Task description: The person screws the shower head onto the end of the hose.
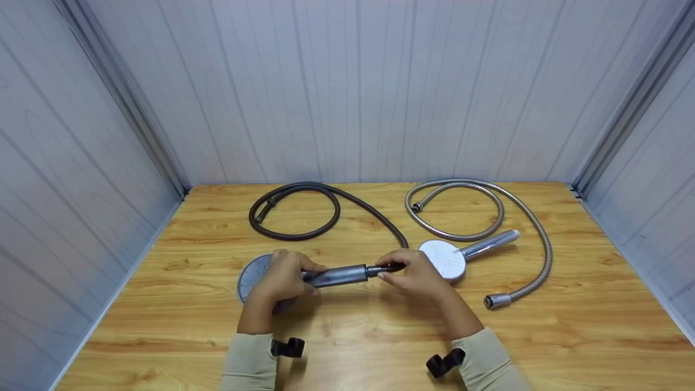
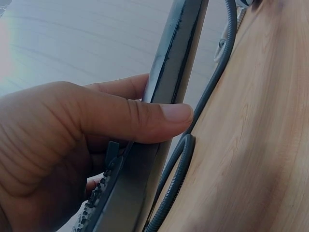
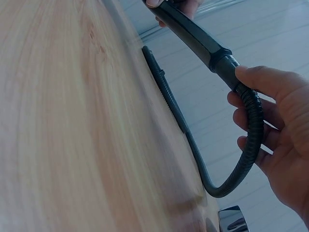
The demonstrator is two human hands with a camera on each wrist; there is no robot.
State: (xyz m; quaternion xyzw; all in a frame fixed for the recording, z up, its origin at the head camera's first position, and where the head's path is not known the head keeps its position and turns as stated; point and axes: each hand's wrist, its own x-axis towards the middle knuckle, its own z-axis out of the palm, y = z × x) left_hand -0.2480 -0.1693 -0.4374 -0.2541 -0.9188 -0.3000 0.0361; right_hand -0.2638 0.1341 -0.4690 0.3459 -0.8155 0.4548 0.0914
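In the head view, the dark shower head (image 1: 339,276) was up over the table (image 1: 163,326), its handle pointing right. The left hand (image 1: 285,274) held it near its round face, and the right hand (image 1: 414,271) pinched the end of the dark hose (image 1: 293,237) at the handle's tip. Most of that hose lay behind the dark shower head in a loop. A silver shower head (image 1: 442,259) and a silver hose (image 1: 547,250) lay to its right.

In the left wrist view, the thumb lay across the handle and other fingers went behind it. The handle looked hard, smooth and maybe slippery, but likely not very heavy, so its middle seemed good to hold.

In the right wrist view, the thumb and fingers pinched the hose just past the dark shower head's handle. The hose made a bendy curve and might twist, so its stiff end seemed best to grip. I could not tell if the join was tight.
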